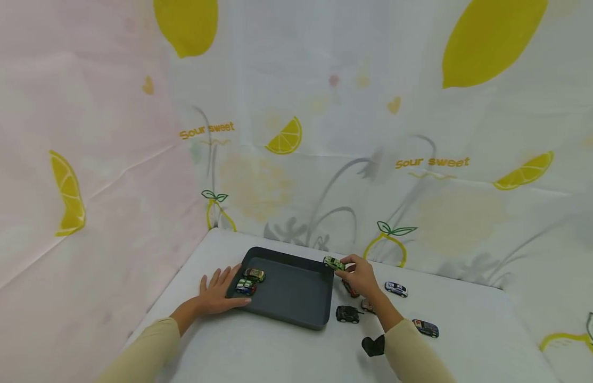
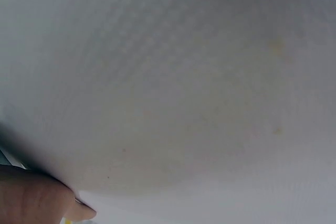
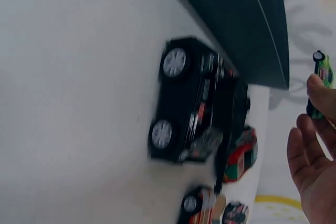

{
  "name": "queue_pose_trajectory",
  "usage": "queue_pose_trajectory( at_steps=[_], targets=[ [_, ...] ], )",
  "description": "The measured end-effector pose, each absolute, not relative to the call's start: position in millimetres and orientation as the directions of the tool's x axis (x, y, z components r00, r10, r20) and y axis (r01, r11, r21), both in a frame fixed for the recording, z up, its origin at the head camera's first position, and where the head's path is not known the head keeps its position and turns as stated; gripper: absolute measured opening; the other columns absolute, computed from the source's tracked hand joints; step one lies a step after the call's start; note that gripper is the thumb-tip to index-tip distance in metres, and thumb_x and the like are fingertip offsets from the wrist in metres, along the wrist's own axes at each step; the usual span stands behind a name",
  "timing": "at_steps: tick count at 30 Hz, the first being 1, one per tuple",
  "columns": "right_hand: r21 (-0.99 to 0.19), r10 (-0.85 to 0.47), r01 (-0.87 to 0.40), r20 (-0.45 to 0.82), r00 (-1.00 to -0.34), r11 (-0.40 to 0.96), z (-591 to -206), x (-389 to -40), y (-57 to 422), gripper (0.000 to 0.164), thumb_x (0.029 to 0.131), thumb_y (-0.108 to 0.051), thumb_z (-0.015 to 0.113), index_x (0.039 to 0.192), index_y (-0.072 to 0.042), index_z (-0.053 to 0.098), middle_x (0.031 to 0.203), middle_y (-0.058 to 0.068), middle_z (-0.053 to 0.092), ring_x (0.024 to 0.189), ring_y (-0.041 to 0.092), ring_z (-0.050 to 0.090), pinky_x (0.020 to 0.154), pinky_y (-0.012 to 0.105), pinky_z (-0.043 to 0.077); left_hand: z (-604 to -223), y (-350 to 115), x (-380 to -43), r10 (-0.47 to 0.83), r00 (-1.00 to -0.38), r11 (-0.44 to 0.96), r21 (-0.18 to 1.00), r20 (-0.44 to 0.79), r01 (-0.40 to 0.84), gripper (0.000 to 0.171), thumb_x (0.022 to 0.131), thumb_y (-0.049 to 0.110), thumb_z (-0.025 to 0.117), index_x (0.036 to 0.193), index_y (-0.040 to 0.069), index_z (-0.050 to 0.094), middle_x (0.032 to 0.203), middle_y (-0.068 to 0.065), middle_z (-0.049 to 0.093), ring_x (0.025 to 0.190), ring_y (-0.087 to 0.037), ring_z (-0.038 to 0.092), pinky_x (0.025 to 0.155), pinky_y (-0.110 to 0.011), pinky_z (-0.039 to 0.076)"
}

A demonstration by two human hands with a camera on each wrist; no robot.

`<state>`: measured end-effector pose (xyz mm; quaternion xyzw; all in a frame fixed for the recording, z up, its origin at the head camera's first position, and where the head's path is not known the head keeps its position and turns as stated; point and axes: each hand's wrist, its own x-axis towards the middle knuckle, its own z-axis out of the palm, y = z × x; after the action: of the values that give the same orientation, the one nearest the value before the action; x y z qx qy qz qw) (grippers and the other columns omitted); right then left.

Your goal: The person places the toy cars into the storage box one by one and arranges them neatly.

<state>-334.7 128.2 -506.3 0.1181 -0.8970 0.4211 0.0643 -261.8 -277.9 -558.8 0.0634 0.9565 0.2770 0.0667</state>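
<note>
Pinching green toy car [image 1: 332,263] with your right hand [image 1: 361,275]; your left hand [image 1: 214,299] spread loose against tray [image 1: 291,290]; car looks light, hard, maybe slippery; hold its sides

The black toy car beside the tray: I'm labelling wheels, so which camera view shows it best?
The right wrist view: the black toy car appears large there, with two wheels plainly visible. The head view shows it small, to the right of the tray. The left wrist view does not show it.
</note>
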Motion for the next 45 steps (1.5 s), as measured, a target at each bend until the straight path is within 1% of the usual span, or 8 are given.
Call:
queue_pose_trajectory(
  at_steps=[4, 8, 14, 21, 28, 35, 40, 45],
  targets=[
    [-0.734, -0.176, -0.285, 0.225, -0.958, 0.617, -508.9, -336.2, 117.8, 0.026, 0.080, -0.012, 0.082, 0.103, -0.007, 0.070, 0.105, 0.012, 0.072, 0.087, 0.025, 0.070, 0.068, 0.032, 0.054, -553.7, -273.8, -261.5, 0.174, -0.980, 0.833, 0.545, -0.092, 0.097, 0.108, 0.079, 0.074, 0.061, 0.160, 0.025, 0.009, 0.164, -0.025, 0.011, 0.149, -0.050, 0.000, 0.110, -0.072, -0.013],
    [-0.751, -0.184, -0.275, 0.205, -0.961, 0.601, -510.9, -335.1, 110.3, 0.026, 0.080, -0.012, 0.082, 0.102, -0.007, 0.070, 0.105, 0.012, 0.071, 0.085, 0.023, 0.069, 0.064, 0.030, 0.052, -552.4, -272.8, -259.9, 0.183, -0.980, 0.821, 0.560, -0.075, 0.110, 0.107, 0.079, 0.073, 0.063, 0.160, 0.025, 0.011, 0.162, -0.028, 0.013, 0.148, -0.053, 0.002, 0.108, -0.074, -0.012],
    [-0.748, -0.196, -0.271, 0.189, -0.962, 0.606, -509.8, -332.0, 103.0, 0.026, 0.080, -0.012, 0.082, 0.102, -0.007, 0.069, 0.104, 0.012, 0.071, 0.081, 0.020, 0.067, 0.060, 0.028, 0.049, -552.2, -275.5, -255.7, 0.171, -0.979, 0.834, 0.545, -0.110, 0.085, 0.109, 0.079, 0.076, 0.059, 0.160, 0.024, 0.007, 0.163, -0.025, 0.011, 0.149, -0.050, 0.001, 0.109, -0.073, -0.012],
    [-0.747, -0.192, -0.278, 0.203, -0.960, 0.604, -508.3, -332.4, 98.1, 0.026, 0.081, -0.013, 0.082, 0.102, -0.007, 0.069, 0.105, 0.012, 0.071, 0.083, 0.021, 0.068, 0.061, 0.028, 0.050, -545.4, -274.5, -257.0, 0.163, -0.980, 0.838, 0.540, -0.112, 0.078, 0.108, 0.081, 0.070, 0.064, 0.160, 0.018, 0.011, 0.163, -0.026, 0.012, 0.148, -0.052, 0.002, 0.110, -0.073, -0.009],
    [-0.751, -0.205, -0.275, 0.188, -0.961, 0.601, -510.5, -327.7, 94.9, 0.026, 0.079, -0.011, 0.082, 0.101, -0.005, 0.069, 0.101, 0.012, 0.071, 0.081, 0.018, 0.066, 0.061, 0.027, 0.049, -559.9, -276.0, -257.2, 0.160, -0.979, 0.850, 0.522, -0.127, 0.072, 0.109, 0.080, 0.074, 0.060, 0.160, 0.023, 0.008, 0.165, -0.022, 0.009, 0.150, -0.049, 0.000, 0.111, -0.071, -0.011],
    [-0.751, -0.224, -0.308, 0.215, -0.951, 0.584, -504.9, -330.0, 89.4, 0.026, 0.080, -0.010, 0.082, 0.101, -0.005, 0.069, 0.098, 0.011, 0.070, 0.079, 0.019, 0.066, 0.060, 0.027, 0.049, -565.3, -278.8, -263.7, 0.151, -0.985, 0.849, 0.522, -0.085, 0.085, 0.108, 0.080, 0.073, 0.062, 0.160, 0.024, 0.008, 0.164, -0.023, 0.011, 0.149, -0.049, 0.002, 0.110, -0.072, -0.011],
    [-0.751, -0.240, -0.322, 0.220, -0.945, 0.577, -503.9, -332.1, 85.1, 0.025, 0.080, -0.009, 0.082, 0.102, -0.005, 0.069, 0.100, 0.011, 0.070, 0.077, 0.015, 0.065, 0.060, 0.027, 0.050, -564.5, -278.6, -265.6, 0.150, -0.985, 0.849, 0.523, -0.089, 0.082, 0.108, 0.079, 0.073, 0.063, 0.159, 0.023, 0.010, 0.164, -0.023, 0.013, 0.149, -0.049, 0.003, 0.110, -0.072, -0.009],
    [-0.755, -0.243, -0.325, 0.223, -0.944, 0.569, -506.0, -334.0, 78.2, 0.025, 0.080, -0.009, 0.082, 0.101, -0.007, 0.069, 0.096, 0.009, 0.070, 0.074, 0.013, 0.064, 0.060, 0.027, 0.050, -561.4, -277.9, -264.2, 0.144, -0.985, 0.848, 0.526, -0.095, 0.073, 0.108, 0.079, 0.072, 0.064, 0.159, 0.023, 0.011, 0.164, -0.024, 0.013, 0.149, -0.049, 0.003, 0.110, -0.072, -0.010]
  ],
)
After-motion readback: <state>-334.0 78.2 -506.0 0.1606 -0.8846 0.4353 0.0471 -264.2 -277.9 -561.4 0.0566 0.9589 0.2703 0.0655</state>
